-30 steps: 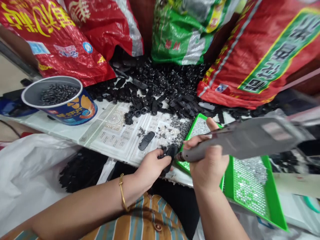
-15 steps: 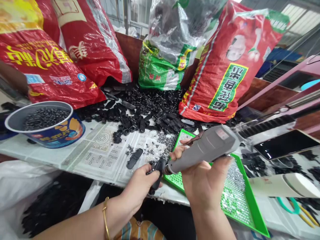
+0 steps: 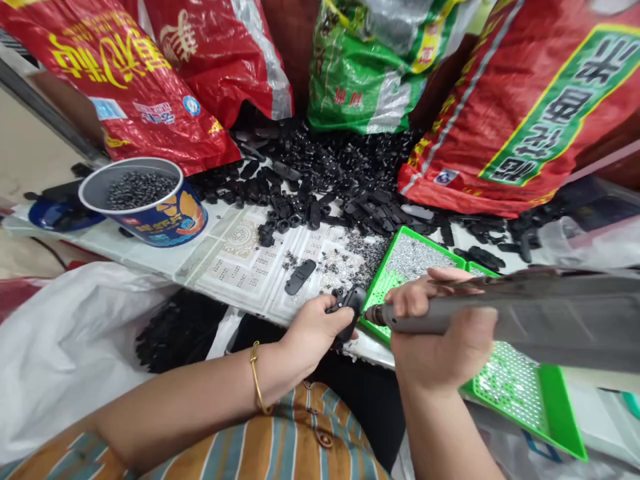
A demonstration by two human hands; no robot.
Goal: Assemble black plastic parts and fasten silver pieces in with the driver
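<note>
Between the thumb and fingers of my left hand (image 3: 317, 333) is a black plastic part (image 3: 353, 308), held at the table's front edge. My right hand (image 3: 443, 333) is wrapped round a grey electric screwdriver (image 3: 550, 317), which lies nearly level, its tip pointing left. A small gap separates that tip from the part. Under my right hand, a green tray (image 3: 565, 413) with a perforated white bottom carries many small silvery screws (image 3: 415, 257). One flat black piece (image 3: 301, 277) lies on the tabletop left of my hands, with tiny black bits beside it.
A heap of black plastic parts (image 3: 325, 167) spreads across the back. Behind it stand red sacks (image 3: 165, 87), a green sack (image 3: 357, 80) and another red sack (image 3: 500, 127). At left is a blue tub (image 3: 170, 217) of small black pieces; a white bag (image 3: 75, 353) hangs below.
The screwdriver's tip has come off the black part, and the tool has swung to the right and flatter. My left hand still holds the part. The camera view has tilted down.
</note>
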